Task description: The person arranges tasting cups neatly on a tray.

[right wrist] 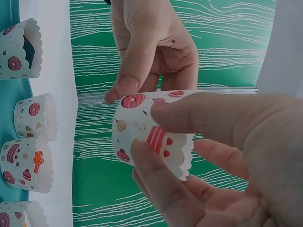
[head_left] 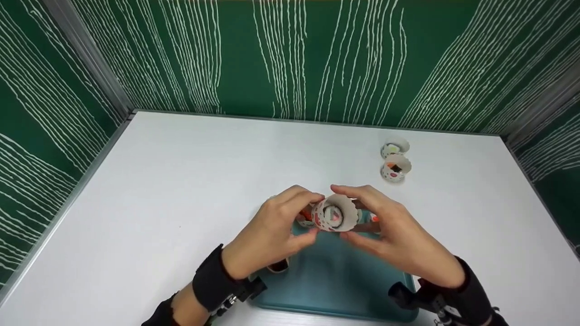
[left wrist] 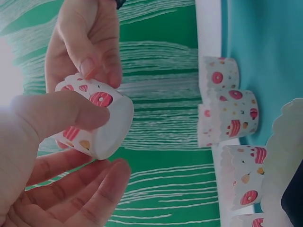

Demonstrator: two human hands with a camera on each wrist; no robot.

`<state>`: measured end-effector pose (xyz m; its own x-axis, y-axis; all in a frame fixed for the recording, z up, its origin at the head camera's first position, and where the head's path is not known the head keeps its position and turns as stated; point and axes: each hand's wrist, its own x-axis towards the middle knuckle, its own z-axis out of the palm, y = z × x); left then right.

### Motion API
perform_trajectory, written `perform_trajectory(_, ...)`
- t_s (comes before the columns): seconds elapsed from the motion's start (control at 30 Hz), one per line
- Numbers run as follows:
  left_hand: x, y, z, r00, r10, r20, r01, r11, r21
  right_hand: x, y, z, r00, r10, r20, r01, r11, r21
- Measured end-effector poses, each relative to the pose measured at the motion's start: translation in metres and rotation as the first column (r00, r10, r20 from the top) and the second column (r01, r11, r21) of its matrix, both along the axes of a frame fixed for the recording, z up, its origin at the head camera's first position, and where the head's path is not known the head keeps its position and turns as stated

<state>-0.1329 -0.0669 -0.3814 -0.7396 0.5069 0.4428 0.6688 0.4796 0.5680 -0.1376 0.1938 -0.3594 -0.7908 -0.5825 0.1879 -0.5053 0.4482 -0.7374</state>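
Head view shows the held paper cup (head_left: 348, 212) in mid-air between both hands, in front of the far part of a teal tray (head_left: 335, 283), whose far edge is mostly hidden behind them. The left hand (head_left: 272, 226) pinches one side of the cup between thumb and finger; its other fingers are masked here, but the left wrist view has them spread loosely beneath. The right hand (head_left: 389, 226) is half curled, thumb and fingers gripping the scalloped rim side. Inside sits a small round filling (head_left: 334, 216), white with a pinkish patch and a darker ring; what it is cannot be made out. The stiff paper wall is white, printed with red cakes and doughnuts, and the base is plain and smooth.

More cups (right wrist: 14, 165) of that print stand behind the hands, largely covered in the head view; both wrist views cut some off at the frame edge. A dark piece (head_left: 277, 266) is partly hidden by the left wrist. Two further cups (head_left: 396, 170) stand touching or nearly so on the glossy white table (head_left: 204, 167), their contents too small to identify. Wavy white lines streak the green walls (head_left: 244, 54). Black straps (head_left: 212, 277) wrap both wrists.
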Motion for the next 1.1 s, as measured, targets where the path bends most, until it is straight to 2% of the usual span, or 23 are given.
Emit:
perform_trajectory(0.23,-0.002,0.001,0.000,1.000,0.008,0.025,-0.008,1.000,-0.008,-0.001,0.001,-0.002,0.999,0.005,-0.042,-0.005,1.000,-0.008)
perform_trajectory(0.43,-0.002,0.002,-0.002,1.000,-0.008,0.014,0.008,1.000,0.000,-0.003,0.000,-0.004,0.999,0.026,-0.023,-0.027,0.997,-0.071)
perform_trajectory(0.6,0.000,0.003,-0.004,1.000,0.015,0.001,-0.015,0.999,-0.034,-0.003,-0.003,-0.005,1.000,-0.010,-0.011,0.009,0.994,-0.107)
perform_trajectory(0.8,0.001,0.005,-0.004,1.000,0.015,0.014,-0.014,0.999,-0.033,-0.002,-0.008,-0.006,0.998,-0.066,-0.016,0.064,0.992,-0.110)
perform_trajectory(1.1,0.000,0.005,-0.005,1.000,-0.002,0.002,0.002,1.000,-0.002,-0.001,-0.009,-0.009,0.996,-0.050,-0.076,0.041,0.993,-0.114)
